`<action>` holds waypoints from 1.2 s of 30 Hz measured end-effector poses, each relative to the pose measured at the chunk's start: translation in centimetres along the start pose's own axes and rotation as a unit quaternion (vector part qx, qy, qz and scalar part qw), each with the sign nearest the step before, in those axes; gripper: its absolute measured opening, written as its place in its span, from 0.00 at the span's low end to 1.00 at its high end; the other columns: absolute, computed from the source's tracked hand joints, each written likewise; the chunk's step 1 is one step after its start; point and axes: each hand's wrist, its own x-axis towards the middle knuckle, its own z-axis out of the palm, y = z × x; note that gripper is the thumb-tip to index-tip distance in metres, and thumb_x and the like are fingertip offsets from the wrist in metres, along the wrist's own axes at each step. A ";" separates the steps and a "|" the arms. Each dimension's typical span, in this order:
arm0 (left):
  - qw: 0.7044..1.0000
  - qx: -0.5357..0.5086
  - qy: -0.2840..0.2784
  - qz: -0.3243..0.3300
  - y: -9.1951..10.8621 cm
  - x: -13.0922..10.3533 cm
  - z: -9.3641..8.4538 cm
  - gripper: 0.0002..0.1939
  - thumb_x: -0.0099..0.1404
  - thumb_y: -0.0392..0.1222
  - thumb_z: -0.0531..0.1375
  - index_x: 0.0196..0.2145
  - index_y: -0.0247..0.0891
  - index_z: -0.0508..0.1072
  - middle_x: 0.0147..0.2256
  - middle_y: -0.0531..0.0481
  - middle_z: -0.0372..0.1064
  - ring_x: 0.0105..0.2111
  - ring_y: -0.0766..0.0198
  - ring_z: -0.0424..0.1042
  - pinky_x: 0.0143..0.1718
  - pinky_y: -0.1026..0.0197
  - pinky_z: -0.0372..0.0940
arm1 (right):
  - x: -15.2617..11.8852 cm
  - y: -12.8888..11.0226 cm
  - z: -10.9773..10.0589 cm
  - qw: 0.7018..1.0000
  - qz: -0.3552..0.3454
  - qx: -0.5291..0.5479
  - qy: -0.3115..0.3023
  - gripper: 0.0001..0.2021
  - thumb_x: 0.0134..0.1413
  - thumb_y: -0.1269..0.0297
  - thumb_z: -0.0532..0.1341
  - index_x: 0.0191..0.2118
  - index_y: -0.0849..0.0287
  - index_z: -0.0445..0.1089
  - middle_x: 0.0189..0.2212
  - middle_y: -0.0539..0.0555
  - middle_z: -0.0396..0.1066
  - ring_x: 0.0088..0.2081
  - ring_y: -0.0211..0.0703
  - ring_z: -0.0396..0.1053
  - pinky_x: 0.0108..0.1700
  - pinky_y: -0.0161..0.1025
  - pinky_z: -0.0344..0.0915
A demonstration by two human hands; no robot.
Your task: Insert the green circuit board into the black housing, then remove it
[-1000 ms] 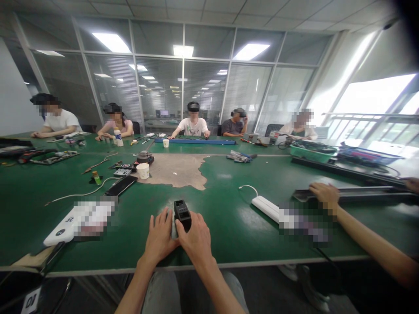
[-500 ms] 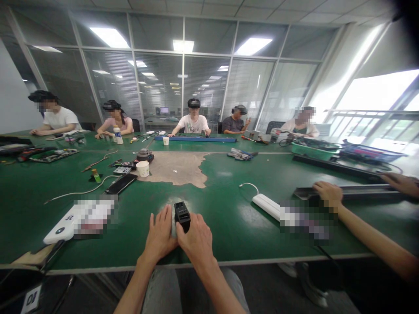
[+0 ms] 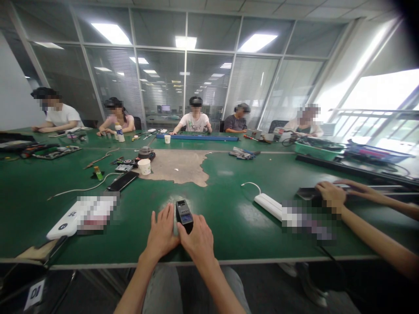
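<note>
A small black box-shaped device (image 3: 183, 213), with slots and a dark panel on its upper face, stands tilted on the green table near the front edge. My right hand (image 3: 199, 233) is wrapped along its right side, the thumb across the near end. Close against the left side lies my left hand (image 3: 163, 230), fingers stretched forward and fairly flat. Its thumb side meets my right thumb. The device's lower part is hidden by my hands, and I cannot tell whether my left palm touches it.
A white power strip (image 3: 270, 207) lies to the right. Beyond it, a co-worker's hands rest on a dark metal rail (image 3: 376, 192). At left are a white power bank-like case (image 3: 63, 221), a black phone-like slab (image 3: 123, 181) and a paper cup (image 3: 144, 167). Several people sit opposite.
The device's top has tipped slightly, showing more of its panel. My hands have hardly moved. At right, the co-worker's far hand has come in beside the nearer one on the rail.
</note>
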 end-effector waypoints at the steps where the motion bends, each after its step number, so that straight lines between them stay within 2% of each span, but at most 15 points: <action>1: 1.000 0.003 0.000 0.001 0.0 0.0 0.0 0.39 0.61 0.45 0.50 0.67 0.31 0.46 0.68 0.39 0.43 0.66 0.50 0.47 0.66 0.41 0.36 | 0.1 -0.2 -0.2 1.000 0.001 0.005 0.000 0.13 0.56 0.53 0.59 0.41 0.57 0.69 0.37 0.56 0.69 0.39 0.46 0.71 0.40 0.38 0.63; 5: 1.000 0.015 0.001 0.008 -0.1 0.0 -0.1 0.39 0.60 0.48 0.53 0.66 0.33 0.50 0.67 0.39 0.46 0.65 0.50 0.49 0.65 0.40 0.37 | 0.7 -1.1 -1.4 0.999 -0.003 0.033 0.017 0.13 0.57 0.54 0.59 0.40 0.58 0.69 0.36 0.55 0.69 0.39 0.45 0.70 0.41 0.36 0.62; 11: 1.000 0.013 0.003 0.009 -0.2 0.1 0.1 0.45 0.59 0.63 0.54 0.66 0.33 0.51 0.67 0.36 0.46 0.65 0.46 0.49 0.65 0.37 0.37 | 1.8 -1.9 -3.6 0.996 -0.028 0.063 0.052 0.12 0.57 0.55 0.59 0.41 0.58 0.69 0.37 0.54 0.69 0.39 0.45 0.69 0.43 0.37 0.62; 15: 1.000 0.005 0.000 0.012 -0.2 0.1 0.1 0.52 0.56 0.72 0.53 0.66 0.33 0.51 0.67 0.35 0.46 0.66 0.45 0.48 0.65 0.36 0.36 | 2.5 -1.4 -4.4 0.995 -0.037 0.056 0.080 0.13 0.57 0.54 0.58 0.41 0.58 0.69 0.36 0.55 0.69 0.40 0.45 0.69 0.43 0.37 0.62; 18: 1.000 0.002 0.001 0.012 -0.2 0.1 0.2 0.54 0.54 0.75 0.53 0.66 0.33 0.51 0.67 0.34 0.46 0.66 0.45 0.46 0.65 0.37 0.36 | 3.0 -0.3 -4.7 0.994 -0.029 0.041 0.094 0.14 0.58 0.52 0.58 0.41 0.58 0.69 0.36 0.55 0.69 0.40 0.45 0.69 0.42 0.37 0.61; 24: 1.000 0.002 0.016 0.012 -0.4 0.1 0.6 0.53 0.54 0.75 0.53 0.66 0.34 0.52 0.67 0.35 0.45 0.66 0.44 0.46 0.65 0.37 0.35 | 3.4 2.7 -4.7 0.995 -0.004 0.015 0.096 0.15 0.58 0.52 0.57 0.43 0.59 0.69 0.37 0.56 0.69 0.40 0.45 0.69 0.42 0.37 0.62; 29: 1.000 0.001 0.018 0.009 -0.6 0.2 0.8 0.52 0.56 0.75 0.51 0.66 0.33 0.52 0.67 0.36 0.45 0.66 0.44 0.46 0.65 0.37 0.37 | 2.8 4.9 -3.7 0.997 0.014 0.006 0.072 0.14 0.58 0.54 0.58 0.43 0.58 0.69 0.37 0.55 0.69 0.40 0.45 0.69 0.42 0.38 0.62; 36: 1.000 0.004 0.016 0.013 -0.7 0.3 0.8 0.53 0.56 0.77 0.48 0.66 0.32 0.51 0.67 0.35 0.44 0.66 0.45 0.46 0.65 0.38 0.36 | 2.1 6.3 -2.2 0.998 0.039 -0.020 0.044 0.14 0.58 0.54 0.58 0.43 0.59 0.69 0.37 0.56 0.68 0.40 0.47 0.70 0.42 0.39 0.63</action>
